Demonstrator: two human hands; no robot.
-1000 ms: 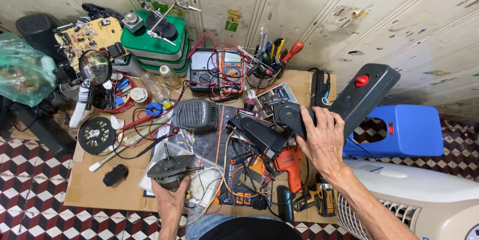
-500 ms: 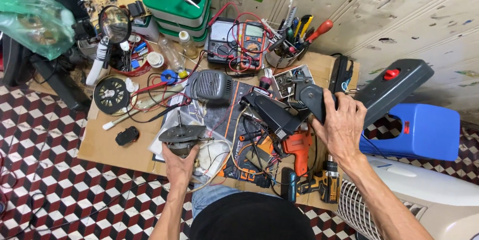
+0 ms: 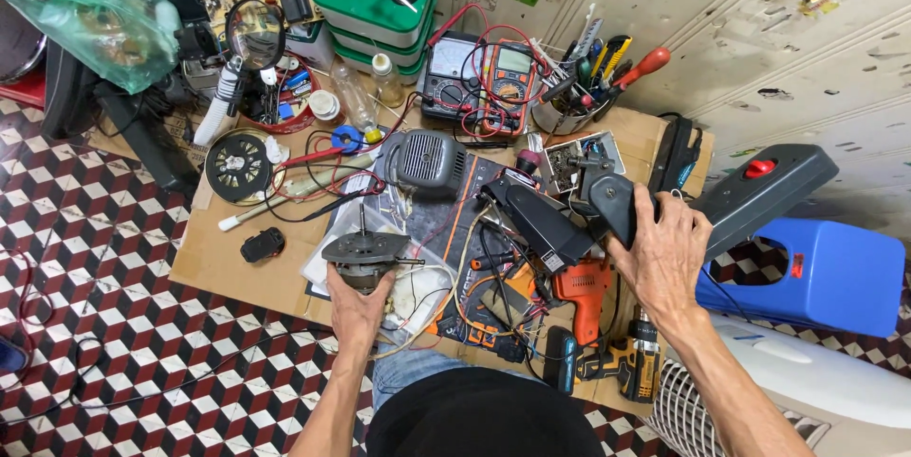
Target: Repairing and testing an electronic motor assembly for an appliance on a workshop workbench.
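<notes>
My left hand (image 3: 358, 308) grips a dark round fan motor (image 3: 365, 250) with a thin shaft sticking up, held low over the front of the cardboard-covered bench (image 3: 232, 272). White and coloured wires trail from the motor to the right. My right hand (image 3: 659, 258) is closed around a black plastic fan neck housing (image 3: 607, 206) at the right of the bench, beside a long dark grey base with a red button (image 3: 759, 193).
An orange drill (image 3: 584, 291) and a yellow cordless drill (image 3: 626, 367) lie near the front edge. Two multimeters (image 3: 479, 77), a tool cup (image 3: 569, 106), green boxes (image 3: 375, 6), a magnifier (image 3: 254, 35) and a dark disc (image 3: 237, 165) fill the back. A blue box (image 3: 835, 272) stands at the right, with a white fan grille below it.
The view has drifted so the bench sits higher and more to the right. My left hand has lifted the motor slightly forward; my right hand keeps its hold on the black housing.
</notes>
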